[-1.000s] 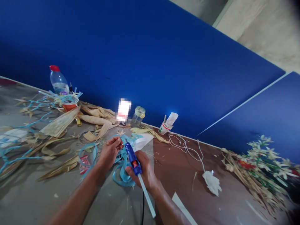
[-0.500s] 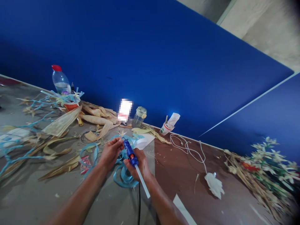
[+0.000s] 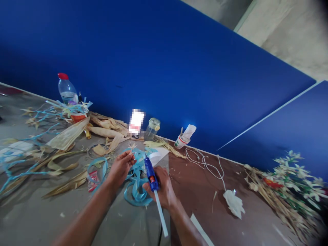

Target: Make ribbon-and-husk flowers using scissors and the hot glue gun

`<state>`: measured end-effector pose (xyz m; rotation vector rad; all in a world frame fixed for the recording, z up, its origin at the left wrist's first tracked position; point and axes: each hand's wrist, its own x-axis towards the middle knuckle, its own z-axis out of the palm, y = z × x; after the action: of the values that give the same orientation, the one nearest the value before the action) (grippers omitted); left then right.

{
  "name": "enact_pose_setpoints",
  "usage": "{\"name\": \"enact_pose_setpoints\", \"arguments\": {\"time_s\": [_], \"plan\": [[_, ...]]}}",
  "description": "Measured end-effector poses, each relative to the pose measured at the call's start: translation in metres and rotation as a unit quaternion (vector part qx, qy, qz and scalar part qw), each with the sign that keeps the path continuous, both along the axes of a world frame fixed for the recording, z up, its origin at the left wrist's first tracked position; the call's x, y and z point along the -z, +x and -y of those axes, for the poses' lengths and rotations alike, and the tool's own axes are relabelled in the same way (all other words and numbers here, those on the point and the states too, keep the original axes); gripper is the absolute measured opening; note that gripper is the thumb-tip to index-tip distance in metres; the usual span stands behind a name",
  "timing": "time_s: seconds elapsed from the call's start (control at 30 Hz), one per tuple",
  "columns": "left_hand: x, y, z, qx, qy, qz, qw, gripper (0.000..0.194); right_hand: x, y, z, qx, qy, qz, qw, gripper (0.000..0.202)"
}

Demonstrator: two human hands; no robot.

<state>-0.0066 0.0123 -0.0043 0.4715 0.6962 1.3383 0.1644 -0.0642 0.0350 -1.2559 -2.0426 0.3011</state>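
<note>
My right hand [image 3: 162, 184] is closed around a blue hot glue gun [image 3: 150, 172]. Its nozzle points up and away, and a long white glue stick [image 3: 161, 215] sticks out of its back end. In a pinch, my left hand [image 3: 124, 164] holds a small pale star-shaped flower [image 3: 132, 147] upright above the fingertips; its stem is mostly hidden by the fingers. The nozzle stands apart from the flower, to its right. Loops of light blue ribbon [image 3: 138, 191] lie on the table beneath and between both hands.
Dried corn husks [image 3: 107, 131], blue-wrapped stems [image 3: 25, 172] and a red wrapper [image 3: 93, 181] lie leftward. Along the blue partition [image 3: 164, 61] stand a bottle [image 3: 67, 89], a glass jar [image 3: 152, 130] and a paper cup [image 3: 181, 140]. A white cable [image 3: 208, 165] and white flowers [image 3: 294, 174] are right.
My right hand has drawn the glue gun right and slightly down, away from the flower. The left hand keeps its pinch on the flower in nearly the same place.
</note>
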Motion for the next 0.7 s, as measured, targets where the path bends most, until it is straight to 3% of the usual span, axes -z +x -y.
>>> {"name": "enact_pose_setpoints", "arguments": {"time_s": [0.23, 0.33, 0.5, 0.7], "plan": [[-0.004, 0.0, 0.001, -0.02, 0.015, -0.01, 1.0, 0.019, 0.024, 0.025, 0.024, 0.086, -0.058, 0.165, 0.981, 0.011], [-0.007, 0.001, 0.002, -0.018, 0.015, -0.013, 1.0, 0.02, 0.032, 0.03, 0.027, 0.125, -0.117, 0.199, 0.965, 0.019], [-0.006, 0.001, 0.002, -0.022, 0.017, -0.015, 1.0, 0.02, 0.036, 0.028, 0.025, 0.15, -0.195, 0.24, 0.939, 0.024], [-0.007, 0.001, 0.003, -0.02, 0.016, -0.018, 1.0, 0.022, 0.036, 0.025, 0.026, 0.172, -0.216, 0.247, 0.929, 0.026]]}}
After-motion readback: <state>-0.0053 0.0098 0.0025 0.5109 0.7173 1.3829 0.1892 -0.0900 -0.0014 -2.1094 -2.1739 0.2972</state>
